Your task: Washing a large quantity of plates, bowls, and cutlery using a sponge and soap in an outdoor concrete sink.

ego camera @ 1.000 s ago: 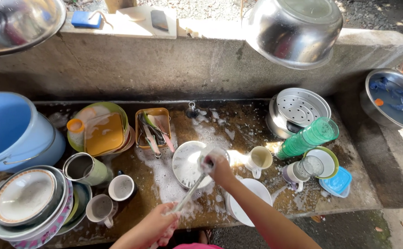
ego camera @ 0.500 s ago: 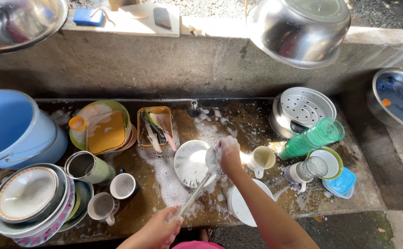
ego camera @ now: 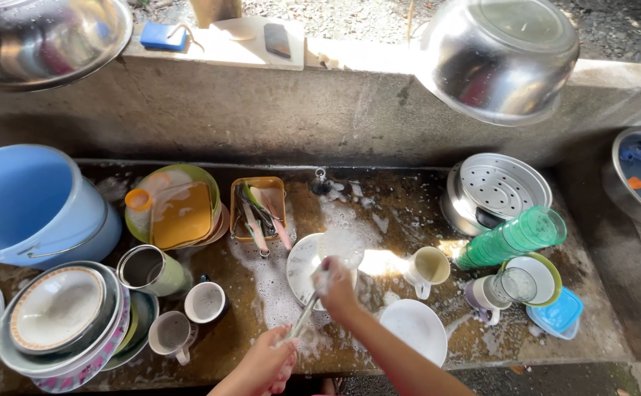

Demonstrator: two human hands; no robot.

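Both hands were soapy, the left hand [ego camera: 265,364] clamped on a ladle [ego camera: 335,253] handle at the counter's front edge, the right hand [ego camera: 335,290] closed around its shaft, so the ladle looked liable to slip onto the white plate [ego camera: 302,268].

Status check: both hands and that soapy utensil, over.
Left hand grips long soapy ladle by handle end. Right hand holds mid-handle, scrubbing. White plate under bowl.
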